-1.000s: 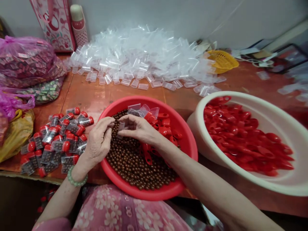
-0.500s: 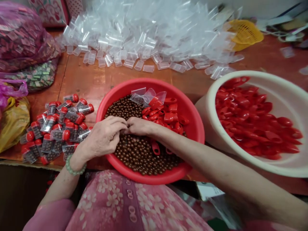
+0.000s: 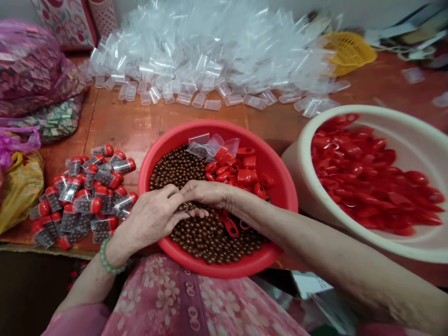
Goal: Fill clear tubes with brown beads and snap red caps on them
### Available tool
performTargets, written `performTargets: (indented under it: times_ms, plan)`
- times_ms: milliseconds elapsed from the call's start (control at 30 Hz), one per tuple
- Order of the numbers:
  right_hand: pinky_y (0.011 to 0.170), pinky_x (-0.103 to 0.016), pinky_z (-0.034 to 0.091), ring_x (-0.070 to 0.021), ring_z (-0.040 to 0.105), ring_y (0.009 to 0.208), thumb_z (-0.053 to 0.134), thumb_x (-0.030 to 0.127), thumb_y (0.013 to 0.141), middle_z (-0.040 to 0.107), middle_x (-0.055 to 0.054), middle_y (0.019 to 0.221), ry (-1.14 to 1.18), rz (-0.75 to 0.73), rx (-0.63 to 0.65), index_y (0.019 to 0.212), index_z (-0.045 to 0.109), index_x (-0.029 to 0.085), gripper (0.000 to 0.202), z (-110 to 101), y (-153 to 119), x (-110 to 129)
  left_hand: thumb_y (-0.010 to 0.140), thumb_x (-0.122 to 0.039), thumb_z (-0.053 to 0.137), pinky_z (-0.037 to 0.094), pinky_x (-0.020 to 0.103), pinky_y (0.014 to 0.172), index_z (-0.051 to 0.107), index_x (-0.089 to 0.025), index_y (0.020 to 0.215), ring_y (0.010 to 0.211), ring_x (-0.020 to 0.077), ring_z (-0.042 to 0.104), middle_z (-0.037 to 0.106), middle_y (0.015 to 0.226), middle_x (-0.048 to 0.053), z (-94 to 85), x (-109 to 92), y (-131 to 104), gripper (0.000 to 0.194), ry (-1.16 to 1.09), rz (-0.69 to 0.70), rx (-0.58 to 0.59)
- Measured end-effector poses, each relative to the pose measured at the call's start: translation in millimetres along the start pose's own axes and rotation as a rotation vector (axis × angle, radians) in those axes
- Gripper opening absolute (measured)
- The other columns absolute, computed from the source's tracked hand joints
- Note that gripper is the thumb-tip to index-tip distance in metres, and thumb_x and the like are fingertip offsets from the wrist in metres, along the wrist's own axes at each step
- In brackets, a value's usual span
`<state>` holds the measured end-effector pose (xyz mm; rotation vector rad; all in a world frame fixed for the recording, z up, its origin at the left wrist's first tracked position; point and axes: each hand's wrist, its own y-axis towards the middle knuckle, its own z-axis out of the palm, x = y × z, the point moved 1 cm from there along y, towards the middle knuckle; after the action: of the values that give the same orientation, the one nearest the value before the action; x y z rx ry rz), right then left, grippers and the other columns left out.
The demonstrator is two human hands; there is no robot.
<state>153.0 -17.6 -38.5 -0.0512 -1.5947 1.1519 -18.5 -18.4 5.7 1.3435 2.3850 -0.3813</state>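
Inside the red basin (image 3: pixel 217 270) lie many brown beads (image 3: pixel 217 238), red caps (image 3: pixel 247 176) and a few clear containers (image 3: pixel 199 145). My left hand (image 3: pixel 154 214), with a green bead bracelet at the wrist, reaches over the basin's left side. Its fingers are closed round a small clear container (image 3: pixel 182 207) with brown beads at its mouth. My right hand (image 3: pixel 201 193) touches the left fingers above the beads, its fingers bent downward; whether it holds anything is hidden.
Filled red-capped containers (image 3: pixel 84 205) are piled left of the basin. A white tub (image 3: pixel 376 112) of red caps stands right. Clear containers (image 3: pixel 210 60) are heaped behind, beside a yellow basket (image 3: pixel 350 51). Plastic bags (image 3: pixel 31 70) sit at the far left.
The right hand's fingers have spread over the left fingers and lower toward the beads. The container's mouth with beads now shows between the hands. The whole view has shifted slightly.
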Motion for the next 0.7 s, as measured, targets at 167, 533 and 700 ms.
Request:
performTargets:
  times_ms: [167,533,700]
  plan:
    - [0.053,-0.023,0.046,-0.0101,0.052,0.049,0.051,0.034,0.084,0.055,0.003,0.055,-0.200,-0.150,-0.119,0.071,0.057,0.016,0.023,-6.1,-8.2,7.4,0.094,-0.025,0.052,0.048,0.031,0.073,0.057,-0.014,0.096,0.083,0.0176,0.057,0.058,0.093,0.005,-8.5,-0.7,4.1,0.013,-0.134,-0.059,-0.113]
    - [0.086,-0.033,0.045,-0.0188,0.060,0.092,0.052,0.017,0.090,0.064,-0.009,0.098,-0.659,-0.523,-0.523,0.095,0.068,0.016,0.017,-9.8,-35.0,16.6,0.076,-0.014,0.070,0.050,0.028,0.074,0.055,-0.018,0.109,0.079,0.0142,0.062,0.065,0.090,0.001,-11.5,0.1,14.7,0.037,-0.540,-0.201,-0.277]
    - [0.076,-0.027,0.049,-0.0146,0.063,0.080,0.055,0.023,0.089,0.069,-0.003,0.086,-0.337,-0.729,-0.630,0.091,0.068,0.018,0.014,-8.9,-51.0,27.1,0.071,-0.023,0.078,0.051,0.029,0.077,0.051,-0.019,0.115,0.082,0.0155,0.065,0.067,0.090,-0.001,-11.2,-4.0,12.4,0.052,-0.643,-0.297,-0.266]
